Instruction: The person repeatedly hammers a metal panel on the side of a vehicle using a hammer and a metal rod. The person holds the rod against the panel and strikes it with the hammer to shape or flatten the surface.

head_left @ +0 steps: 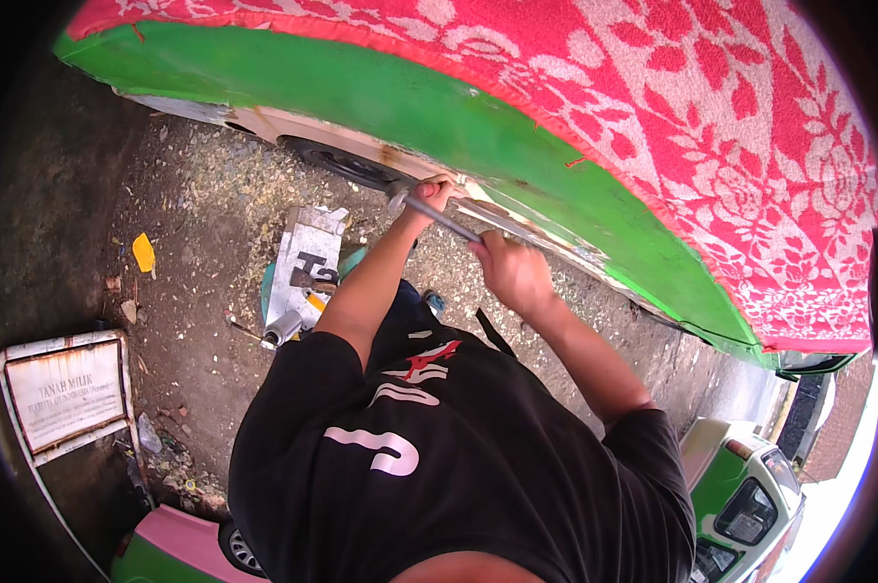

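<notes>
Hands grip a metal rod (441,218) against the green vehicle's lower edge (517,155): left hand (433,194) wrapped round its far end, right hand (513,272) clenched on the near end.

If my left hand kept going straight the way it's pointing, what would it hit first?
Most likely the green vehicle body. The left hand grips the far end of the metal rod right at the panel's rusty lower edge, pointing up into it. Depth is unclear, so contact may already exist.
</notes>
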`<state>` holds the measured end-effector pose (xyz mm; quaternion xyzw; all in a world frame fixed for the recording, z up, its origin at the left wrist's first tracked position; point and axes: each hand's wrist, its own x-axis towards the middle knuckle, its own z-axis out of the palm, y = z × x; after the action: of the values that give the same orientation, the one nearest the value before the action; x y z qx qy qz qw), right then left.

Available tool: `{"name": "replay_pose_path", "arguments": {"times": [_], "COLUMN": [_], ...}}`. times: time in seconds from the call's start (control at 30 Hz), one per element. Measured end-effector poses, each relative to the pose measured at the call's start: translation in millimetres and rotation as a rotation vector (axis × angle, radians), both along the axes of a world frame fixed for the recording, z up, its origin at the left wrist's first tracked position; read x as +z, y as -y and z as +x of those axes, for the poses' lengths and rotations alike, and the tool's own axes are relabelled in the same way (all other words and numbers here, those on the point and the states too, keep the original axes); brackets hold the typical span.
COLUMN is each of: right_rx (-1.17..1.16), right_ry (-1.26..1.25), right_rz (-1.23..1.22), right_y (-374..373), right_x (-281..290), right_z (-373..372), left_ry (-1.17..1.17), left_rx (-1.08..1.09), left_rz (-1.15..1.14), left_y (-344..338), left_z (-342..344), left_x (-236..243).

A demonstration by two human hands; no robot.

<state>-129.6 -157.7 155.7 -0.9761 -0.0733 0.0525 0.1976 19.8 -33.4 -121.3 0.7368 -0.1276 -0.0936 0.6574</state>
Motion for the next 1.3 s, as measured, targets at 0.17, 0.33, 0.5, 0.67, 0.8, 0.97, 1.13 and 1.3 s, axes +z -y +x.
{"name": "replay_pose_path", "arguments": {"times": [0.17, 0.33, 0.5, 0.67, 0.8, 0.97, 1.13, 1.3], "right_rx": [0.059, -0.028, -0.018, -0.138, -0.156, -0.11, -0.087, -0.157], "right_ry": [0.218, 0.007, 0.162, 0.038, 0.115, 0.138, 0.171, 0.039], "right_rz": [0.112, -0.083, 0.138, 0.018, 0.089, -0.014, 0.147, 0.021], "right_y": [3, 21, 5, 16, 15, 14, 6, 27], "right_x": [1, -20, 3, -26, -11, -13, 10, -24], "right_z": [7, 6, -7, 1, -7, 3, -6, -15], "left_ry": [0.136, -0.063, -0.174, 0.122, 0.181, 0.372, -0.06, -0.049], "left_rx": [0.091, -0.052, -0.034, -0.016, -0.106, -0.082, -0.087, -0.126], "left_rz": [0.001, -0.126, -0.228, 0.234, 0.071, 0.159, -0.051, -0.066], "left_y": [5, 12, 9, -5, 0, 5, 4, 10], "left_z": [6, -5, -15, 12, 12, 14, 10, 8], "left_x": [-10, 24, 26, -7, 20, -2, -5, 12]}}
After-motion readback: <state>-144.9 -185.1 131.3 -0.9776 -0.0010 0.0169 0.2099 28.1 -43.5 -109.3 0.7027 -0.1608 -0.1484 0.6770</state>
